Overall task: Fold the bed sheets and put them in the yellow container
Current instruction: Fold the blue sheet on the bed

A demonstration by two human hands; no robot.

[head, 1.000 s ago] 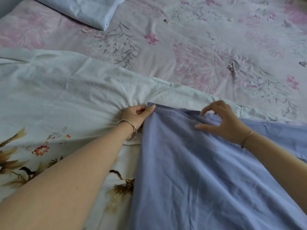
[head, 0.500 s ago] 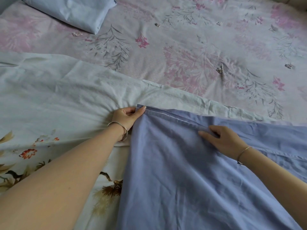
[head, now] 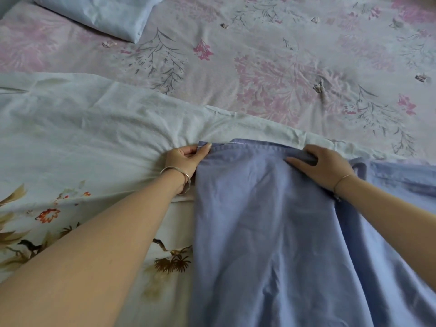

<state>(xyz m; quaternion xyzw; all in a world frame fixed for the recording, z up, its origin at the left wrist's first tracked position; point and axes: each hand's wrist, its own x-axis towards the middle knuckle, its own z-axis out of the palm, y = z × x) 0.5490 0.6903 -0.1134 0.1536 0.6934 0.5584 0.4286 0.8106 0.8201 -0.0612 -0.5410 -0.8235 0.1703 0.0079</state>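
A blue bed sheet [head: 266, 232] lies spread toward me over a white sheet with brown and orange flower prints [head: 82, 138]. My left hand [head: 184, 159] pinches the blue sheet's far left corner between thumb and fingers, bunching the white sheet under it. My right hand [head: 325, 164] grips the blue sheet's far hem further right, fingers curled over a gathered fold. More blue cloth runs off to the right behind that wrist. The yellow container is not in view.
A pink floral bed cover [head: 283, 67] stretches across the far half of the bed. A folded pale blue cloth or pillow [head: 101, 13] lies at the far left corner. Both forearms cross the near part of the sheets.
My right hand slid right along the blue hem and closed on a fold of it. The left hand kept its pinch on the corner. The hem between the hands is now pulled straighter.
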